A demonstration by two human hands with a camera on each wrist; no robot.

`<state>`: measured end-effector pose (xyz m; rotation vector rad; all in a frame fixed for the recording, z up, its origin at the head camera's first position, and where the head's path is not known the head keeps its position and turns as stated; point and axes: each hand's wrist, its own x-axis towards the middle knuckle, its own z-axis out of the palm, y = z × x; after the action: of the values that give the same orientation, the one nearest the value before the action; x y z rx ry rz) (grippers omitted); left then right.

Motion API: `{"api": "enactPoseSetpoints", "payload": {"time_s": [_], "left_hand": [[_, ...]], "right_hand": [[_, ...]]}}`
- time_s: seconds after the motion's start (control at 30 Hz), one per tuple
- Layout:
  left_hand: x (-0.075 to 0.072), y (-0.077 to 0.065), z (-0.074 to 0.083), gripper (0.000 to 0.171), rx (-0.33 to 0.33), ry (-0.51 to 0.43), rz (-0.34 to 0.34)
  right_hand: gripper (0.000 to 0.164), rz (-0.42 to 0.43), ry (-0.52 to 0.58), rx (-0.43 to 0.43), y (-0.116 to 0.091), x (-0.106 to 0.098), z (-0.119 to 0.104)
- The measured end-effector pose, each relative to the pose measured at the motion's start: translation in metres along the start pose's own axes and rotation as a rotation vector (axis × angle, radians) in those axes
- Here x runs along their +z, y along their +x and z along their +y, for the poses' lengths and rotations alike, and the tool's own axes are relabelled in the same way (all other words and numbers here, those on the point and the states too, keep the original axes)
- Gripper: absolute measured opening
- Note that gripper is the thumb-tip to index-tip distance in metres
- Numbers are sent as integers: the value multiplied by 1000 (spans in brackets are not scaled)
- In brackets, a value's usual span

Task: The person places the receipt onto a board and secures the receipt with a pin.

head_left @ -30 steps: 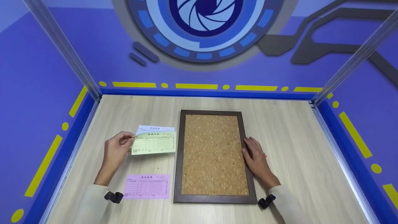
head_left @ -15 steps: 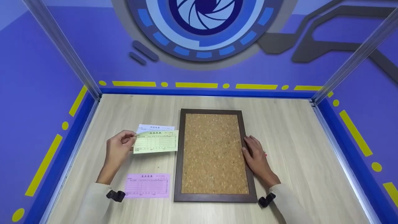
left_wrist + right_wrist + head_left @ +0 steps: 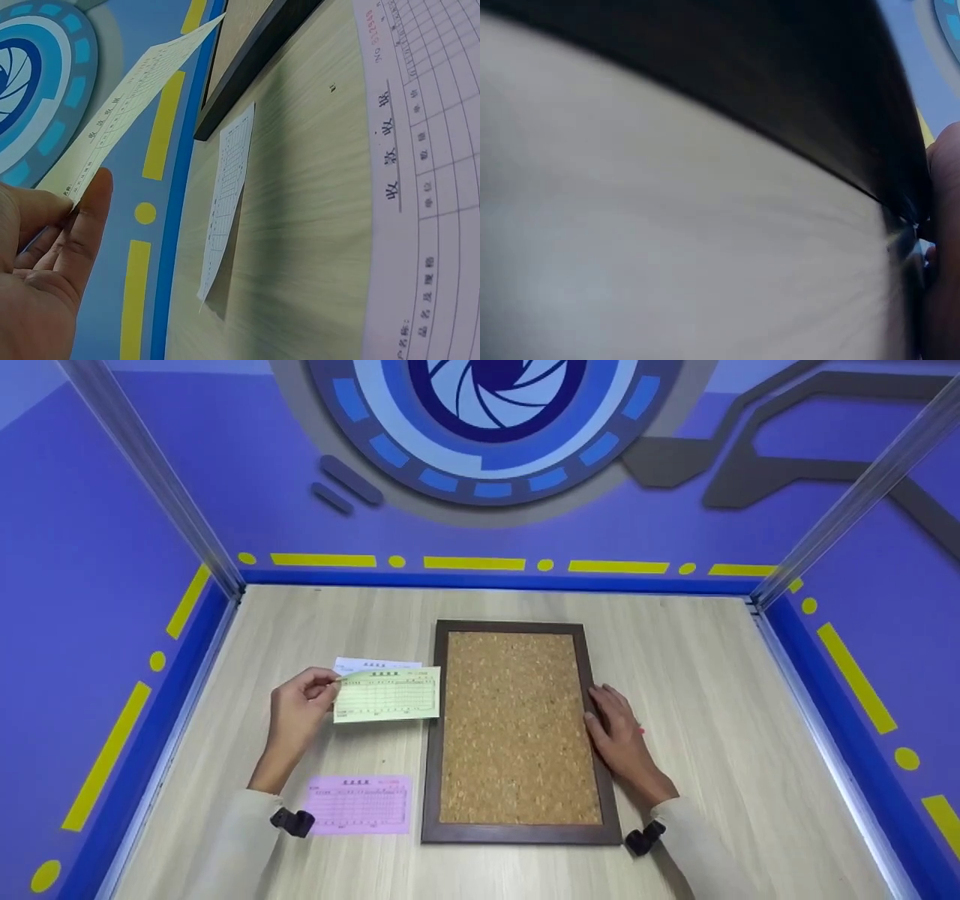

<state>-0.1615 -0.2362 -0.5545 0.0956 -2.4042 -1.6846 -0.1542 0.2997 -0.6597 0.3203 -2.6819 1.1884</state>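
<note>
Between thumb and fingers, my left hand [image 3: 301, 709] pinches a pale yellow-green receipt slip [image 3: 386, 697] by its left edge. Raised off the table, the slip overlaps the left side of a brown-framed cork board [image 3: 521, 727] in the head view. Partly hidden behind it lies a white receipt slip [image 3: 377, 664]; the left wrist view shows this white slip [image 3: 227, 184] with one end curling up. A pink receipt slip [image 3: 360, 805] lies nearer, beside my left wrist. My right hand [image 3: 622, 735] rests along the board's right edge, thumb on the frame [image 3: 780, 75].
The wood-grain table [image 3: 690, 675] is enclosed by blue walls [image 3: 480, 529] at the back and sides, with metal posts [image 3: 161, 484] at the corners. Dark wrist cameras [image 3: 292, 821] sit on both sleeves.
My left hand has moved right and slightly away from me with the yellow-green slip, whose right end now reaches over the board's frame. My right hand stays at the board's edge.
</note>
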Motion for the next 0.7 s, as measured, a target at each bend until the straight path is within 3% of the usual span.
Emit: {"api": "enactPoseSetpoints", "payload": {"time_s": [0.33,0.53,0.7], "left_hand": [[7,5,3,10,28,-16,5],[13,5,4,9,50,-25,4],[18,4,4,9,54,-49,4]], "right_hand": [[52,-120,-48,83,8,-10,-15],[53,-134,-51,79,12,-13,-22],[51,-105,-41,23,18,-13,-28]]}}
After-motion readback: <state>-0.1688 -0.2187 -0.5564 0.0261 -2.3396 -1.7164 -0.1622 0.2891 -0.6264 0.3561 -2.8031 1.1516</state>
